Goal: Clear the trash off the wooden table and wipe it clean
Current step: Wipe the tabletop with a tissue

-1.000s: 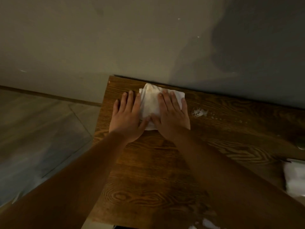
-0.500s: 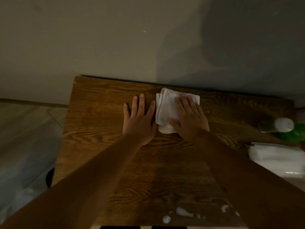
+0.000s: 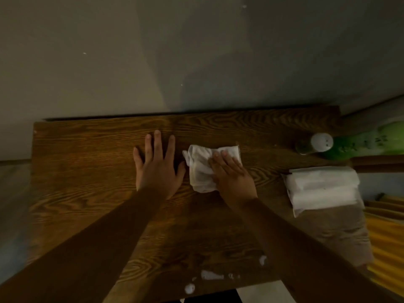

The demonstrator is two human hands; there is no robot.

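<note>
No brand, label or writing can be read anywhere in this dim view; the green bottle [image 3: 358, 145] at the right edge carries dark marks too blurred to make out.

Your right hand [image 3: 231, 173] lies flat on the white cloth [image 3: 202, 169] just right of the frame's centre, fingers together and pressing it onto the tabletop [image 3: 87, 171], a flat press and not a pinching grip. The cloth is folded and crumpled, its long axis running roughly from the lower left toward the upper right, one wrinkled corner poking out toward your left hand [image 3: 156, 167]. That hand rests palm down on bare wood just left of the cloth, fingers spread and pointing to the wall, holding nothing.

White scraps [image 3: 209, 275] lie along the near edge at lower centre. A pack of white tissues [image 3: 323, 189] sits at the right, and a white-capped shaker [image 3: 314, 144] stands beside the bottle.
</note>
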